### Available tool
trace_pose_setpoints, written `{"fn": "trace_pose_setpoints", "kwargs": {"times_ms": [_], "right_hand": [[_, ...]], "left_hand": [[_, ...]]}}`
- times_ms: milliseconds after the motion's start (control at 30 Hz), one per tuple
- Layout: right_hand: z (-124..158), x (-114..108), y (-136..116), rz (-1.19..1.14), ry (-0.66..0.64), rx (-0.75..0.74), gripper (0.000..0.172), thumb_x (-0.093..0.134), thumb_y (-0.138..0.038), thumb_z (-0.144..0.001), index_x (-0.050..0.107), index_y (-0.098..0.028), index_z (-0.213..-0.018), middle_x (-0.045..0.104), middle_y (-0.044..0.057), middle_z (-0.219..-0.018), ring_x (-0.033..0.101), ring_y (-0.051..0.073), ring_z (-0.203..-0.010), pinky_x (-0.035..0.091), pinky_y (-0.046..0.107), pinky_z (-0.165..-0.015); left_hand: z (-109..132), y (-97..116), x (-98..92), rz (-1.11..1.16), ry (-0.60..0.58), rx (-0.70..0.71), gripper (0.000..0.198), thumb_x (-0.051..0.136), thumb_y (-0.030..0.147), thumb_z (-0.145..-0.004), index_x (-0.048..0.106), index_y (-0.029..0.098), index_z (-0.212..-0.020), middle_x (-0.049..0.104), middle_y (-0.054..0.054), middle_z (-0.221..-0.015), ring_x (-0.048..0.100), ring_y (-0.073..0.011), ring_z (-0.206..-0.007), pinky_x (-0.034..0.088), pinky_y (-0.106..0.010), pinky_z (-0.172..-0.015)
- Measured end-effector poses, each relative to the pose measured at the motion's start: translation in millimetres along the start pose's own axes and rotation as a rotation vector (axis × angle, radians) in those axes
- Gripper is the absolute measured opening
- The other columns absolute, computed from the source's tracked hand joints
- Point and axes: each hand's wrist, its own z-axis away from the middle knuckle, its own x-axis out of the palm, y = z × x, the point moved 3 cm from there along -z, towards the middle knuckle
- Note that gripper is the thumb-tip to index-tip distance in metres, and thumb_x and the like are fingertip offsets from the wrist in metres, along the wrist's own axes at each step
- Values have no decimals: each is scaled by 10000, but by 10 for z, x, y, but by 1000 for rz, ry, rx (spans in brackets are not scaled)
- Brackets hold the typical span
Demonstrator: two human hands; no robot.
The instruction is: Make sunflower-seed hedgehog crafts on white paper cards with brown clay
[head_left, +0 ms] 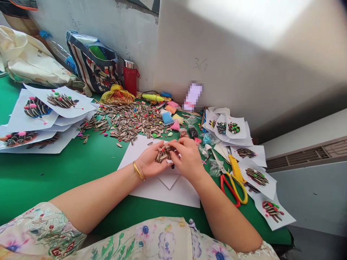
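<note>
A cluster of striped sunflower seeds (163,154) with a small red bit on it lies in my left hand (148,161), its palm turned up and its fingers curled beneath. My right hand (188,157) pinches at the right side of this cluster; its fingertips partly hide what they grip. Both hands are above a white sheet of paper (170,196), with a smaller folded white piece (169,180) on top. Just beyond them spreads a big heap of loose sunflower seeds (135,119) on the green table (89,173).
Coloured clay lumps (168,118) and plastic bags lie behind my hands. To the right are red-handled scissors (229,189), yellow-handled scissors (240,189) and paper cards with seed hedgehogs (257,177). More cards (65,97) are stacked left. A red flask (130,79) stands near the wall.
</note>
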Motion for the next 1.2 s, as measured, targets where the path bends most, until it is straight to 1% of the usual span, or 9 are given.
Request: {"fn": "trace_pose_setpoints", "kwargs": {"times_ms": [200,400,533,633,733,833,1000,1133,1200], "right_hand": [[11,-7,12,-57,47,11,137,580,-207,-904,715,-216,-928,615,80,-969,544,238,-955,438,382,-864],[28,-46,-87,-233,8,-95,146,610,-236,-909,724,-243,-999,637,64,-999,574,216,-1004,468,364,-885],[12,-78,-61,-238,49,-56,186,570,-222,-935,731,-251,-1023,641,65,-991,585,217,-1005,476,375,-894],[0,-57,-27,-174,43,-48,214,568,-189,-932,740,-255,-1042,657,67,-1005,587,218,-994,471,377,-891],[-3,3,-15,-81,-3,-53,200,599,-227,-926,746,-264,-1057,677,70,-1024,583,233,-982,464,391,-878],[-2,39,-33,-20,-22,-56,180,600,-265,-932,758,-267,-1018,683,71,-993,581,235,-941,458,392,-846],[2,-52,-70,-100,22,-54,223,536,-250,-968,747,-266,-1039,699,64,-1003,604,219,-960,465,376,-880],[21,-203,77,-242,67,18,238,517,-223,-966,735,-252,-1057,723,49,-1007,634,190,-963,487,334,-887],[39,-249,213,-279,-4,104,224,543,-241,-948,746,-258,-1040,738,30,-1001,650,180,-946,499,313,-854]], "left_hand": [[14,4,31,-12,-12,5,343,394,295,-1014,622,129,-1209,731,-88,-927,702,-206,-821,551,-348,-757],[26,6,49,4,-43,-14,326,382,302,-1019,637,147,-1151,692,-44,-777,672,-156,-667,535,-279,-634],[34,-7,69,-4,-14,-4,333,380,306,-1021,634,138,-1154,709,-51,-810,683,-174,-701,545,-331,-702],[35,-28,69,-6,21,-2,339,377,314,-1024,652,118,-1059,709,-62,-789,680,-182,-704,541,-351,-731],[32,-50,51,-17,48,-32,343,393,326,-1022,648,115,-933,694,-57,-742,661,-161,-650,532,-318,-684],[28,-64,41,-24,48,-57,351,391,334,-1024,645,113,-923,681,-51,-708,652,-153,-625,526,-298,-645],[34,-47,49,-55,41,-44,384,376,337,-1024,647,115,-867,695,-79,-731,680,-187,-683,559,-341,-702],[56,34,69,-41,38,12,378,361,326,-1025,640,96,-1134,728,-150,-1005,707,-247,-952,560,-422,-882],[65,95,68,-26,53,47,389,367,317,-1023,588,110,-1267,708,-158,-1128,687,-249,-1054,547,-430,-941]]}}
